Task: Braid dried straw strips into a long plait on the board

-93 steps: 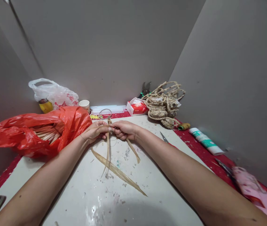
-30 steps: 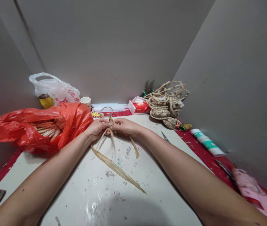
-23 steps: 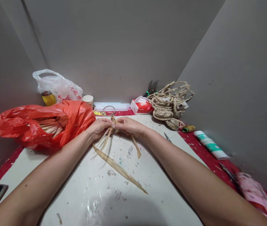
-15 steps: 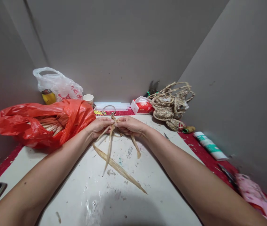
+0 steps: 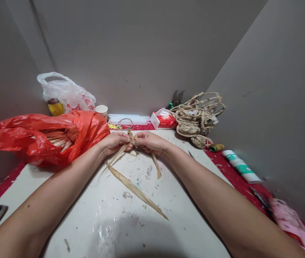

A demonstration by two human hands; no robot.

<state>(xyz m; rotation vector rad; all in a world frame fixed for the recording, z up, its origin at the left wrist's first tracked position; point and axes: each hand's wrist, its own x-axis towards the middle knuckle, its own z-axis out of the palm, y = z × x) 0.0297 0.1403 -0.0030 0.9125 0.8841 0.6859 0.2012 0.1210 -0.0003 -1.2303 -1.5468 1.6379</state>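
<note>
My left hand (image 5: 113,142) and my right hand (image 5: 148,141) meet over the far middle of the white table (image 5: 120,229). Both are closed, pinching dried straw strips (image 5: 129,140) at a knotted point between the fingertips. Loose strip ends trail from the hands. One long strip (image 5: 136,191) lies on the table and runs toward me and to the right. A shorter end (image 5: 157,168) hangs below my right hand. A thin wire ring (image 5: 125,124) lies just beyond the hands.
A red plastic bag (image 5: 47,138) holding straw stalks lies at the left. Behind it stand a white bag (image 5: 66,95), a yellow jar (image 5: 56,106) and a paper cup (image 5: 101,110). Woven straw pieces (image 5: 195,120), a tissue pack (image 5: 163,120), scissors (image 5: 191,155), a tube (image 5: 240,166) sit right.
My hands stayed together at the knot. The thin strip that hung straight down from my left hand has swung up and left, close against that hand. The view shifted slightly.
</note>
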